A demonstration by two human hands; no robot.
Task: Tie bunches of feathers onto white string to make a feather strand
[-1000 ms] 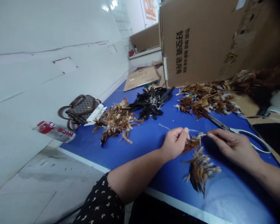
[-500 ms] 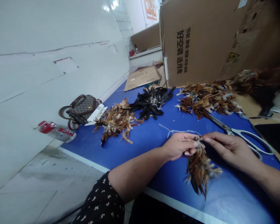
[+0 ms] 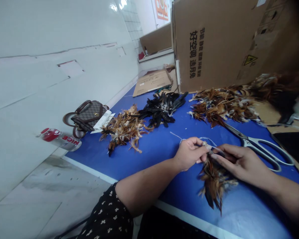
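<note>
My left hand (image 3: 191,153) pinches the pale quill ends of a brown and black feather bunch (image 3: 213,184), which hangs down over the blue table (image 3: 161,159). A thin white string (image 3: 209,141) loops behind the fingers and runs across to my right hand (image 3: 246,162). There the fingers are closed around the string, close beside the quills. The string's loose end lies on the table past my left hand. Just beyond my right hand rest large scissors (image 3: 261,146) with pale handles, blades pointing away.
Farther back lie piles of tan feathers (image 3: 127,126), black feathers (image 3: 163,108) and brown feathers (image 3: 221,104). A handbag (image 3: 88,114) and a red-capped bottle (image 3: 61,139) are at left. A big cardboard box (image 3: 219,43) stands behind; a dark flat object (image 3: 291,144) lies at right.
My right hand has moved slightly down and drawn the string into a loop across the quills. My left hand still grips the bunch, its thumb a little shifted.
</note>
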